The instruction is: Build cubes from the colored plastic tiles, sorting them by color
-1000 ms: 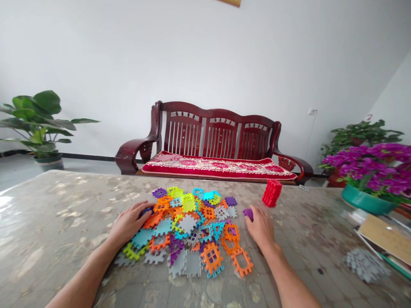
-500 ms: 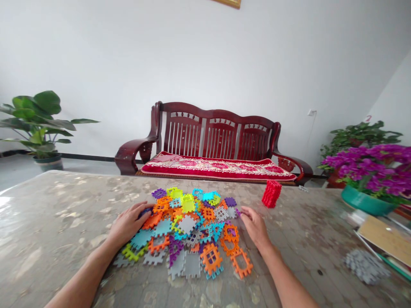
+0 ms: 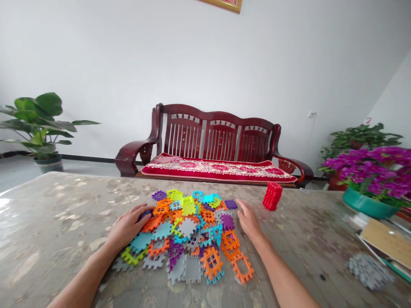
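A pile of flat interlocking plastic tiles (image 3: 189,231) in orange, grey, teal, purple and lime lies on the marbled table (image 3: 64,214). My left hand (image 3: 128,226) rests palm down on the pile's left edge, fingers spread over orange and teal tiles. My right hand (image 3: 248,221) lies flat against the pile's right edge with fingers stretched out, touching a purple tile (image 3: 227,221). Neither hand holds anything. A red block built from tiles (image 3: 272,196) stands upright beyond my right hand.
A grey tile cluster (image 3: 369,270) lies at the right near a board and books (image 3: 387,241). A teal pot of purple flowers (image 3: 369,205) stands at the table's right edge. Beyond the table are a wooden bench (image 3: 218,149) and a potted plant (image 3: 41,128).
My right hand let go of a purple tile, opened flat, and slid left and forward against the pile. My left hand stayed put. The view tilted down slightly.
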